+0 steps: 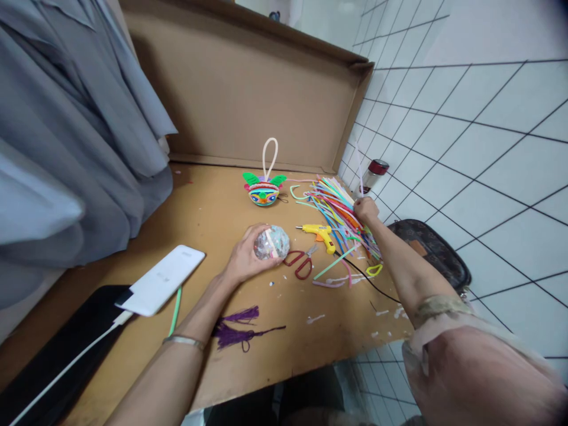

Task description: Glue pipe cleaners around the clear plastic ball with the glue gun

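My left hand (248, 255) is wrapped round a clear, roundish ball (272, 242) with pale blue and white patches, just above the table. Over at the right edge, my right hand (366, 209) is closed on a pale lilac pipe cleaner (358, 168) that sticks up from the fist. Beside that hand lies a bundle of many-coloured pipe cleaners (331, 201). Between the hands are a yellow glue gun (320, 233) and red-handled scissors (302, 260). Behind them sits a colourful animal-head ornament (264, 190) with green ears and a white loop.
Purple tassels (235, 334) lie near the front edge. To the left, a white power bank (166, 278) with a cable rests partly over a black item (75, 349). A brown patterned bag (430, 251) and a red-lidded bottle (375, 171) are at the right. Cardboard (248, 89) stands behind.
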{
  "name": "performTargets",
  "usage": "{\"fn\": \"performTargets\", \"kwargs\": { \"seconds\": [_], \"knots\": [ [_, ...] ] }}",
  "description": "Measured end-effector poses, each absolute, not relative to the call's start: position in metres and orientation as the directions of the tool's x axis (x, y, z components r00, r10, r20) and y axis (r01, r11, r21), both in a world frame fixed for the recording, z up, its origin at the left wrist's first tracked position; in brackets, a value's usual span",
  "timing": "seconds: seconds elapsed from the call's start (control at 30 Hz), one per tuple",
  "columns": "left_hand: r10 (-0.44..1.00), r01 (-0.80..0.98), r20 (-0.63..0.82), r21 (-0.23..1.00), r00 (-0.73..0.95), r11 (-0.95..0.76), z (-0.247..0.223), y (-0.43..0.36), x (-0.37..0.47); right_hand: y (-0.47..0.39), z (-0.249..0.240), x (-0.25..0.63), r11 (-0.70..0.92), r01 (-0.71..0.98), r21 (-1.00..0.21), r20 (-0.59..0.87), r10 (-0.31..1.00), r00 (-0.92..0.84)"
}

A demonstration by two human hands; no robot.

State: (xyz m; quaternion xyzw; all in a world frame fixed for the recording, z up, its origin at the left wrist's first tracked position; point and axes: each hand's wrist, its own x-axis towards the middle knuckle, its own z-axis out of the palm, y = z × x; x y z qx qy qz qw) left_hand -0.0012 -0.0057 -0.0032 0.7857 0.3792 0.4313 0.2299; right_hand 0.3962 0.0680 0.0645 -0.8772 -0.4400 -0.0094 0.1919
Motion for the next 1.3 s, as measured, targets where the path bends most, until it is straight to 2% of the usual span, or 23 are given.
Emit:
{"fn": "performTargets", "kwargs": {
  "seconds": [0.27, 0.53, 0.6, 0.7, 0.77, 0.83, 0.9, 1.0, 1.1, 1.17, 1.2, 1.3],
  "knots": [
    [0.779, 0.383, 0.536, 0.679, 0.326, -0.627, -0.006, -0.005, 0.000, 0.063, 0.096, 0.396, -0.481, 0.773, -0.414, 0.274, 0.744, 0.610],
    [0.778, 0.401, 0.531, 0.667, 0.336, -0.628, -0.002, -0.007, -0.001, 0.054, 0.080, 0.380, -0.443, 0.781, -0.441, 0.270, 0.764, 0.586],
    [0.784, 0.398, 0.524, 0.675, 0.334, -0.621, -0.003, -0.007, -0.001, 0.055, 0.088, 0.380, -0.432, 0.783, -0.447, 0.315, 0.743, 0.590],
    [0.792, 0.385, 0.509, 0.693, 0.336, -0.609, -0.003, -0.006, -0.001, 0.068, 0.117, 0.379, -0.390, 0.799, -0.457, 0.464, 0.662, 0.589],
    [0.799, 0.374, 0.500, 0.708, 0.334, -0.599, -0.003, -0.006, -0.001, 0.078, 0.138, 0.370, -0.271, 0.831, -0.485, 0.645, 0.531, 0.550],
    [0.804, 0.365, 0.497, 0.718, 0.326, -0.592, -0.003, -0.006, -0.001, 0.081, 0.146, 0.346, -0.165, 0.828, -0.535, 0.687, 0.486, 0.541],
    [0.817, 0.367, 0.490, 0.731, 0.305, -0.575, -0.003, -0.006, -0.001, 0.068, 0.136, 0.306, -0.049, 0.830, -0.556, 0.698, 0.514, 0.498],
    [0.840, 0.373, 0.477, 0.753, 0.259, -0.542, -0.003, -0.005, -0.001, 0.021, 0.092, 0.234, 0.167, 0.823, -0.542, 0.743, 0.552, 0.378],
    [0.855, 0.373, 0.475, 0.769, 0.209, -0.518, -0.003, -0.003, -0.002, -0.033, 0.041, 0.184, 0.427, 0.799, -0.424, 0.838, 0.521, 0.166],
    [0.861, 0.351, 0.469, 0.786, 0.198, -0.509, -0.004, -0.001, -0.003, -0.056, 0.016, 0.171, 0.581, 0.760, -0.291, 0.907, 0.421, 0.026],
    [0.862, 0.340, 0.467, 0.792, 0.198, -0.508, -0.004, -0.001, -0.003, -0.061, 0.007, 0.169, 0.615, 0.752, -0.237, 0.923, 0.383, -0.023],
    [0.861, 0.326, 0.464, 0.796, 0.210, -0.509, -0.004, 0.001, -0.003, -0.062, -0.011, 0.173, 0.671, 0.730, -0.131, 0.908, 0.377, -0.184]
  ]
}}
